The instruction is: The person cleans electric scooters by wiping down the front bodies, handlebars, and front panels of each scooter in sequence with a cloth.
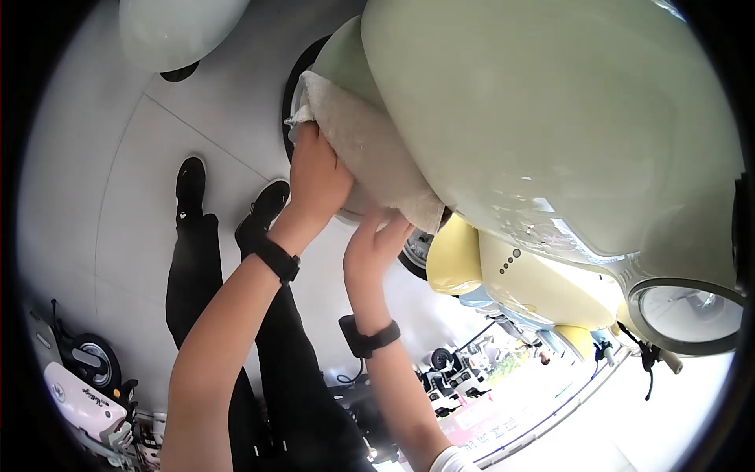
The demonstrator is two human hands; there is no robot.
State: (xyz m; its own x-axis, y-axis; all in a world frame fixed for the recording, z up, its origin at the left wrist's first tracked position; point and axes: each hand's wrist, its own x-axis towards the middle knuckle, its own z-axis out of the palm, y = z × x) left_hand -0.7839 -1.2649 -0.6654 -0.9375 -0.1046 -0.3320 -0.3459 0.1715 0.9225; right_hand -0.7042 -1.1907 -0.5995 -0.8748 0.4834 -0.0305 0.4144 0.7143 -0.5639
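Note:
A pale beige cloth [370,141] lies over the front mudguard [346,67] of a light green scooter [519,102], just above its front wheel [292,86]. My left hand [318,173] is closed at the cloth's left edge, where the fabric bunches by the fingers; some fingertips are hidden. At the cloth's lower right corner is my right hand [377,244], its fingers bent against the fabric and slightly blurred. Each wrist wears a black band.
A yellow and cream scooter [503,267] stands close behind the green one, whose round headlight [688,311] juts out at the right. A pink scooter [86,401] is at lower left. Another pale rounded body [177,31] appears at upper left. My shoes [191,185] rest on grey floor tiles.

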